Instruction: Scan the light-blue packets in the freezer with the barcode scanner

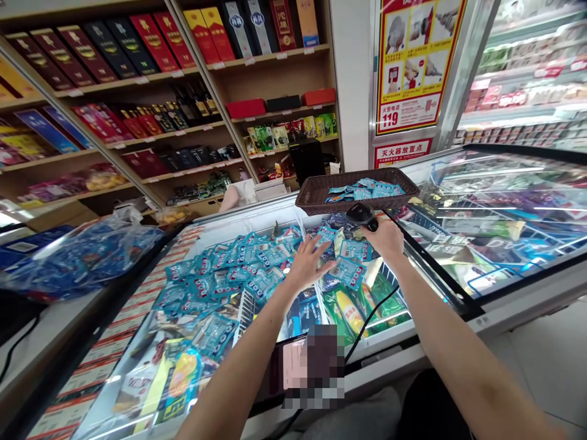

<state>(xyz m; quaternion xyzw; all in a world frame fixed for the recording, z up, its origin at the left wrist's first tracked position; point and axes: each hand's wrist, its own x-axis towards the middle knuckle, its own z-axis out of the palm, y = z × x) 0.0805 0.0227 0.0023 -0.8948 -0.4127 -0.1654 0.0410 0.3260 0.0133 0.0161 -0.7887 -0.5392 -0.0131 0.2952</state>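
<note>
My right hand (387, 242) is closed around a black handheld barcode scanner (359, 214), whose head points left and away from me. A black cable (373, 313) runs down below that forearm. My left hand (308, 261) has its fingers spread, close to the blue snack packets on the freezer's glass top; whether it touches one I cannot tell. A big heap of these blue packets (229, 272) spreads to the left of it. Two more packets (351, 273) lie flat between my hands. Behind the scanner stands a brown woven basket (316, 205) with several similar packets (367, 189) in it.
A device with a lit screen (293, 365), partly pixelated, sits at the freezer's front edge. Bagged blue goods (87, 253) rest at the left. Another glass-topped freezer (504, 214) adjoins on the right. Shelves of boxes and bottles (151, 79) line the back.
</note>
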